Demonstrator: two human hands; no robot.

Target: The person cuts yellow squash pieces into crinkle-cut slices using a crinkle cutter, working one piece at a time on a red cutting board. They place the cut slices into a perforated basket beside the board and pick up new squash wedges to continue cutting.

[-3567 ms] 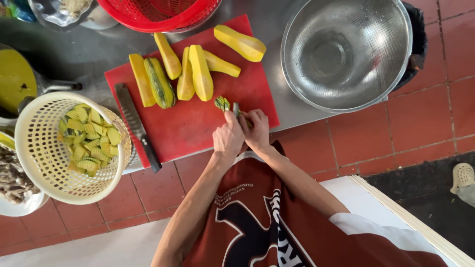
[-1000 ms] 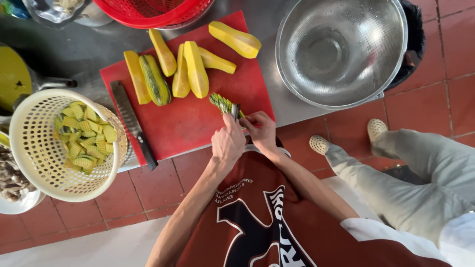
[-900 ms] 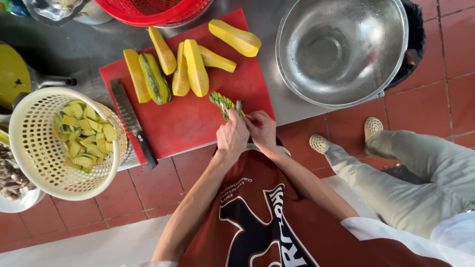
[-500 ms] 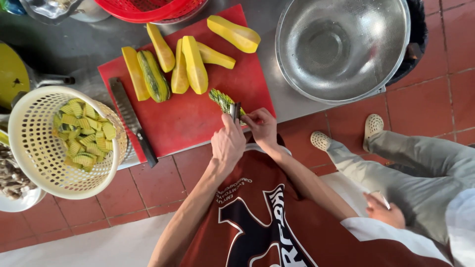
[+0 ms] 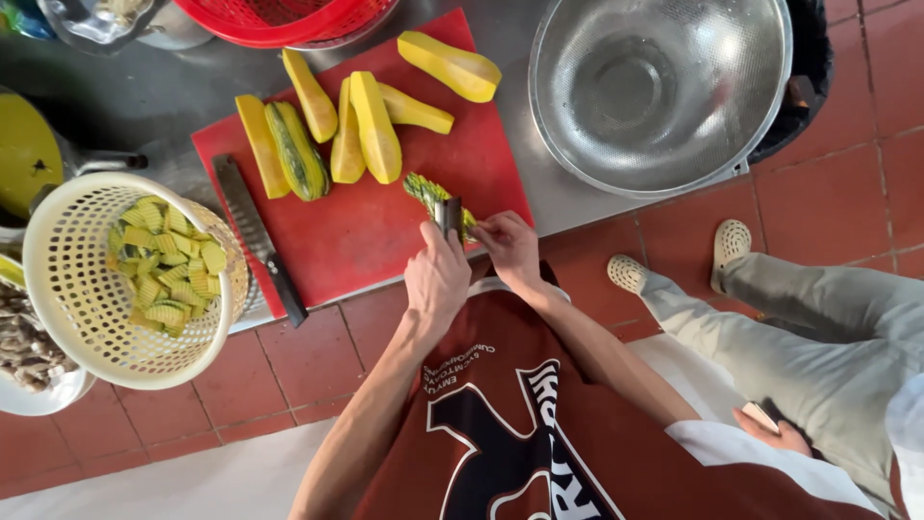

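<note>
My left hand (image 5: 438, 279) grips a small metal crinkle cutter (image 5: 449, 214) standing across a green-and-yellow striped squash piece (image 5: 423, 190) at the near right edge of the red cutting board (image 5: 366, 236). My right hand (image 5: 510, 252) pinches the near end of that same piece, right beside the cutter. Several yellow squash wedges (image 5: 375, 125) and one striped wedge (image 5: 296, 149) lie across the board's far half. A black-handled knife (image 5: 260, 236) rests along the board's left edge.
A cream basket (image 5: 72, 318) of crinkle-cut squash slices sits at the left, a large steel bowl (image 5: 664, 87) at the right, a red basket (image 5: 289, 14) behind. Another person's legs (image 5: 818, 318) and pale clogs (image 5: 630, 273) stand on the red tile floor, right.
The other person has stepped closer at the right and lowered a hand holding a phone. My hands stay on the striped squash piece with only small shifts.
</note>
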